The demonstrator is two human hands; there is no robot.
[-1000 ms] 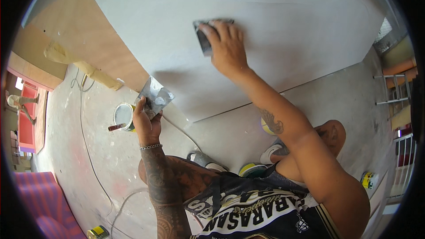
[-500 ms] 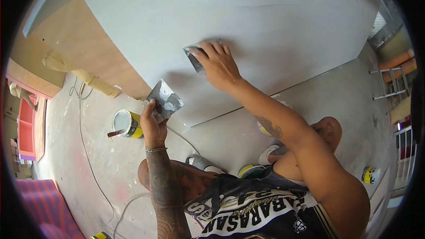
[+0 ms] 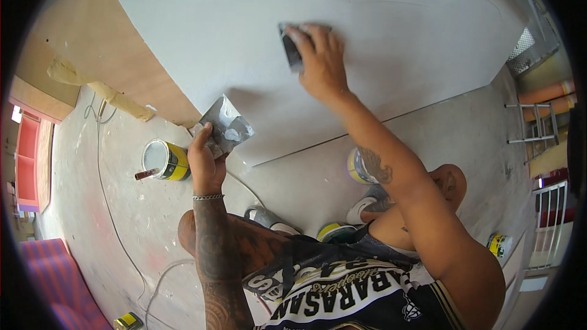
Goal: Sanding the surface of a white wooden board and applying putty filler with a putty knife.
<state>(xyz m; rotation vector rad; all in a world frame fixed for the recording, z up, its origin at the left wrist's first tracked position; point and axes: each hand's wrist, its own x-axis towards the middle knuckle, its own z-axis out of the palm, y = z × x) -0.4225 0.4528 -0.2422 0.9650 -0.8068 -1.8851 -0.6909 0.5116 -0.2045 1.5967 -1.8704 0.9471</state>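
The right hand (image 3: pixel 321 64) presses a dark scraper (image 3: pixel 292 49) flat against the pale wall (image 3: pixel 379 18), fingers spread over the blade's back and closed on it, about mid-height on the wall and well in from its left edge. The left hand (image 3: pixel 206 162) is held lower, close to the wall's lower left corner, fingers wrapped tight round the handle of a metal trowel (image 3: pixel 223 125) whose face carries a smear of white filler (only a small amount, as far as can be seen).

On the floor (image 3: pixel 122 220) just left of that hand stands an open can (image 3: pixel 162 159) with a yellow band, a tool handle sticking out of it. A second can (image 3: pixel 361 165) sits near the person's shoes, partly hidden by the right forearm, and two more small cans lie by the floor's far edges. A thin cable (image 3: pixel 107 208) trails across the floor.

As for progress, the wall looks evenly pale and smooth over most of its visible face, so I judge the skim coat largely laid. The brown board (image 3: pixel 104 55) to the left of the wall's edge is bare. What seems left is smoothing around the scraper and the lower strip toward the floor, though fine flaws cannot be made out here.
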